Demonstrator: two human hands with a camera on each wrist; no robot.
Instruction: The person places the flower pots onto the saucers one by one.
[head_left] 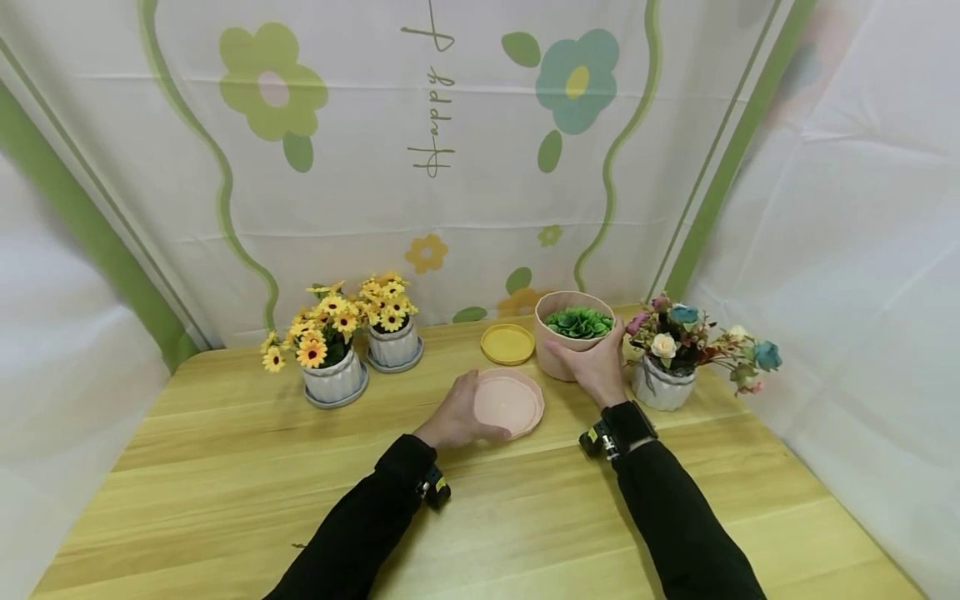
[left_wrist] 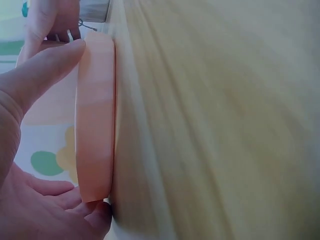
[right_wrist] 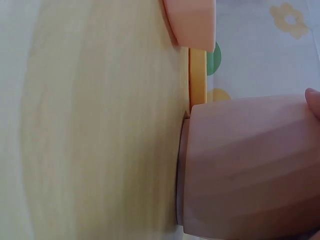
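Observation:
My left hand point(head_left: 455, 417) holds a round pale pink plant saucer point(head_left: 510, 402) by its left edge, thumb and fingers apart around the rim. In the left wrist view the saucer point(left_wrist: 95, 120) is seen edge-on, close to the tabletop; a slight lift cannot be ruled out. My right hand point(head_left: 597, 367) grips a pink flowerpot point(head_left: 553, 360) by its right side near the rim. Green leaves point(head_left: 577, 322) sit inside the pot, below its rim. The right wrist view shows the pot point(right_wrist: 250, 170) upright with its base at the table; most of that hand is out of frame.
A yellow saucer point(head_left: 507, 344) lies just left of the pink pot. Two white pots with yellow flowers point(head_left: 332, 381) stand on grey saucers at the left. Beside my right hand is a white pot of mixed flowers point(head_left: 663, 387). A printed cloth point(head_left: 337, 200) hangs behind the wooden table point(head_left: 225, 467).

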